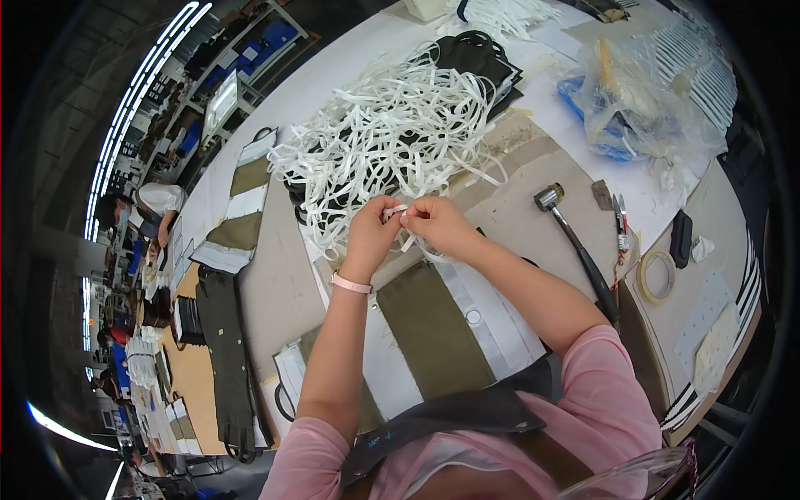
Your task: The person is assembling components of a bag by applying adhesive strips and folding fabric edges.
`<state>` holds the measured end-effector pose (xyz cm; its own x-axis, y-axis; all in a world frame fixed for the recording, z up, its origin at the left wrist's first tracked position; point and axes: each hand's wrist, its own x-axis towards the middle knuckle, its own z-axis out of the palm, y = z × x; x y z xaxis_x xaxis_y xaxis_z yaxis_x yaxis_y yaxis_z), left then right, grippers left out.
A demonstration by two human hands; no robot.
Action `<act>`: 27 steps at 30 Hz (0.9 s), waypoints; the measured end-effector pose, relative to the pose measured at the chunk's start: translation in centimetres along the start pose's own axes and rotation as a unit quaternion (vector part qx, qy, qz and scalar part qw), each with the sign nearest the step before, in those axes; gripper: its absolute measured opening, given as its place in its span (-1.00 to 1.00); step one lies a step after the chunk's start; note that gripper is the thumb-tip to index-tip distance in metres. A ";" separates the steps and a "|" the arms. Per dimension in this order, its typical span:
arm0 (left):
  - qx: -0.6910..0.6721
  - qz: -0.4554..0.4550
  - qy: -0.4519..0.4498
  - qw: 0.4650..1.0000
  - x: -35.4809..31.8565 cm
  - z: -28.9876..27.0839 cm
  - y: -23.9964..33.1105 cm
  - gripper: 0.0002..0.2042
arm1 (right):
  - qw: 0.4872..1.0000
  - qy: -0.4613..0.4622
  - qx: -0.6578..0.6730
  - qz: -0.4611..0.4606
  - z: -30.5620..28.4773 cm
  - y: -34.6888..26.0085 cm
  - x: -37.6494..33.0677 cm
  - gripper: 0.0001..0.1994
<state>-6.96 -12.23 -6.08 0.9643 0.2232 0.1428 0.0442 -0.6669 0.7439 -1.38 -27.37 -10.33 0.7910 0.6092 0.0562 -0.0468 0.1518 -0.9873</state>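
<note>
Both hands meet over the near edge of a large tangled pile of white straps [392,125]. My left hand [372,232] pinches a thin white strap [407,243] between thumb and fingers. Close against it, my right hand [442,225] pinches the same strap, fingertips nearly touching the left ones. Below my hands and forearms lies a flat bag piece [433,333] with olive and white bands, a round white snap and dark handles; my left forearm covers part of it.
To the right lie a hammer [575,242], red-handled snips [622,223], a tape roll [657,277] and a clear plastic bag [642,100]. Dark folded bags [225,350] and another olive-and-white piece [242,196] lie left. A person [154,208] works at the far left.
</note>
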 end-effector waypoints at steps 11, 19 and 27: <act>-0.267 -0.145 -0.106 0.947 0.9 -1.6 -0.8 -0.89 | 0.999 0.013 0.025 0.034 -2.1 -1.0 0.8 -0.85; -0.387 -0.181 -0.164 0.889 0.5 -1.4 -1.2 -0.93 | 0.991 0.002 0.114 0.065 -0.4 -0.8 0.3 -0.85; -0.429 -0.153 -0.173 0.873 0.6 -1.6 -2.0 -0.86 | 0.977 -0.005 0.192 0.092 -0.2 -0.4 0.7 -0.82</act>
<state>-6.85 -9.65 -6.45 0.9691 -0.0303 -0.2448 0.2459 0.1976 0.9489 -0.67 -27.20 -9.89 0.7415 0.6614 -0.1131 -0.4148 0.3194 -0.8520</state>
